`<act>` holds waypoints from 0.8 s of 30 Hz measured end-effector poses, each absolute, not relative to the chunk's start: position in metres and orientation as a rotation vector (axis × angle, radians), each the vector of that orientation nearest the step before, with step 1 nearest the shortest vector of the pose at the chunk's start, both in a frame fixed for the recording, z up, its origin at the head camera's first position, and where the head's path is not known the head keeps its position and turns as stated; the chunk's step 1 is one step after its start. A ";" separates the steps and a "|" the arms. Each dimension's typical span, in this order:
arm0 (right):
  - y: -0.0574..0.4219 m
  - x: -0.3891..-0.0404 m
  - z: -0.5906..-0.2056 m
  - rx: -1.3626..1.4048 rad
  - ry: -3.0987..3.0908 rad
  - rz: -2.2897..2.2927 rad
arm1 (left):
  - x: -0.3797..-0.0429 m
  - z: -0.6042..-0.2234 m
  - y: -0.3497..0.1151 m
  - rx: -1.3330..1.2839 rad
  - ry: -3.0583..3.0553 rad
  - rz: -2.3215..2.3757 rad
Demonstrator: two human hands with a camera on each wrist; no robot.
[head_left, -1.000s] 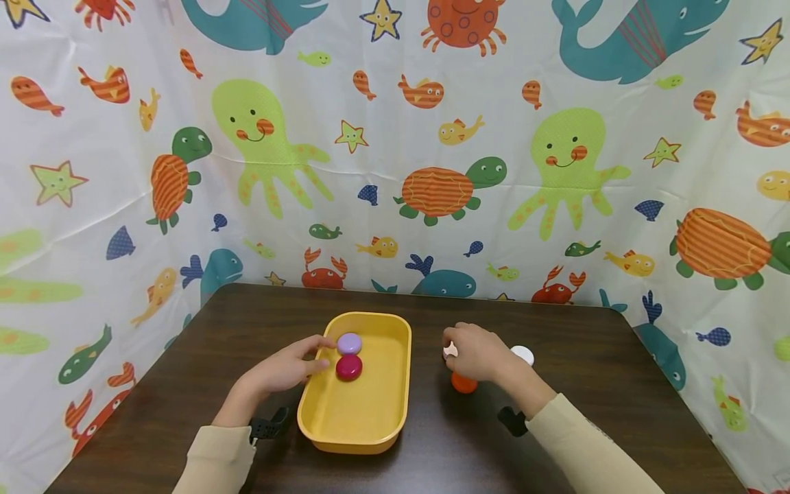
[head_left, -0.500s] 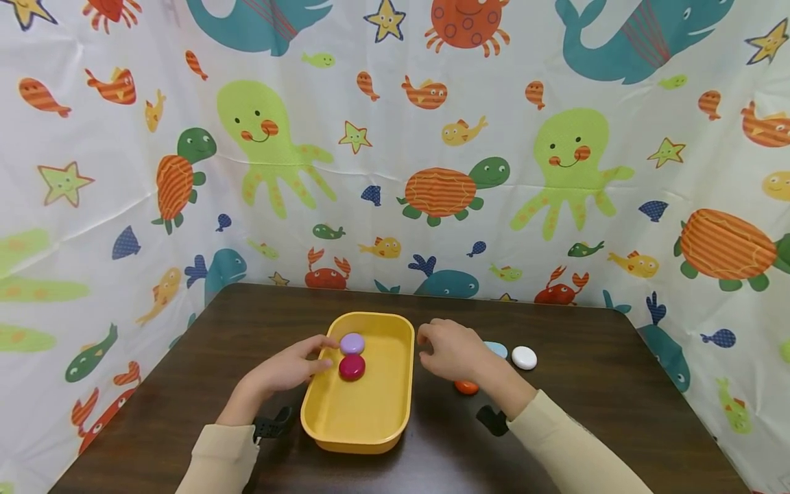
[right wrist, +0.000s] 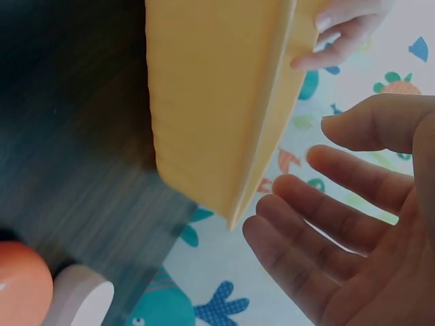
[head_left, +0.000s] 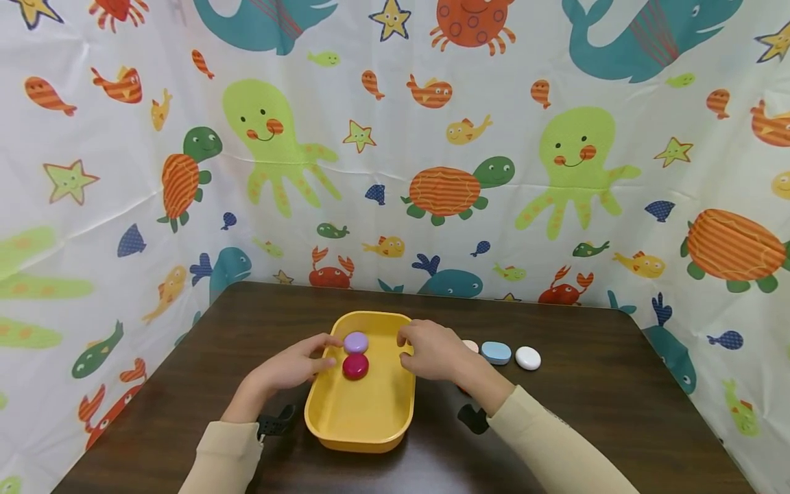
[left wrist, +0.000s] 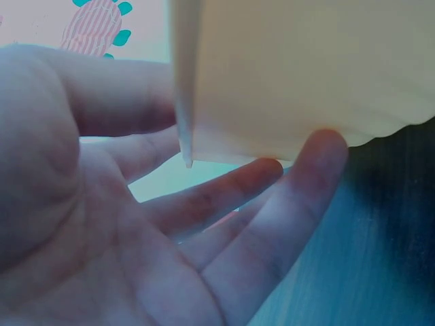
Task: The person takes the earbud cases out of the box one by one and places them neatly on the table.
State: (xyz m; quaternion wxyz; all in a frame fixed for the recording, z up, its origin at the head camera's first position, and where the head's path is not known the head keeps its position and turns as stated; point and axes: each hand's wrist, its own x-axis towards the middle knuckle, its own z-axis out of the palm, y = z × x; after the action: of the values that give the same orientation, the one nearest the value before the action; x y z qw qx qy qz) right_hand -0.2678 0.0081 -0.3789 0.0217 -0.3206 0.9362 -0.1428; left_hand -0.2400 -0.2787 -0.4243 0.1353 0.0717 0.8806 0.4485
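Observation:
A yellow tray (head_left: 361, 418) stands on the table with a lilac disc (head_left: 355, 342) and a dark pink disc (head_left: 355, 366) inside, near its left wall. My left hand (head_left: 290, 366) grips that wall, thumb and index finger over the rim and the other fingers against the outside. Over the tray's right rim hovers my right hand (head_left: 432, 351), its fingers loosely bent. Seen from the right wrist, these fingers (right wrist: 326, 197) are apart from the rim and hold nothing.
Right of the tray lie a peach piece (head_left: 471, 346), a light blue oval piece (head_left: 496, 353) and a white round piece (head_left: 528, 358). In the right wrist view an orange piece (right wrist: 20, 285) sits beside a pale piece (right wrist: 80, 297). A patterned curtain (head_left: 370, 178) hangs behind the table.
My right hand has moved left from the loose pieces to the tray's right rim, uncovering the peach and blue pieces. The left hand keeps its place on the tray.

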 end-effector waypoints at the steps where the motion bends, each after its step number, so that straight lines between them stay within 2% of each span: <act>1: 0.006 -0.268 -0.379 -0.995 2.899 -0.443 | -0.240 -0.424 -0.279 0.208 2.550 1.300; 24: -0.032 -0.276 -0.392 -1.125 2.841 -0.356 | -0.242 -0.426 -0.279 0.209 2.543 1.300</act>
State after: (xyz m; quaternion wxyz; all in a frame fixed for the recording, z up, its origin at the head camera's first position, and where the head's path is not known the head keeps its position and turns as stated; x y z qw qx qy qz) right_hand -0.2764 -0.0318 -0.3919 0.0328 -0.3656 0.9230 -0.1156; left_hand -0.2424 -0.2794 -0.4257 0.1387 0.0723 0.8794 0.4497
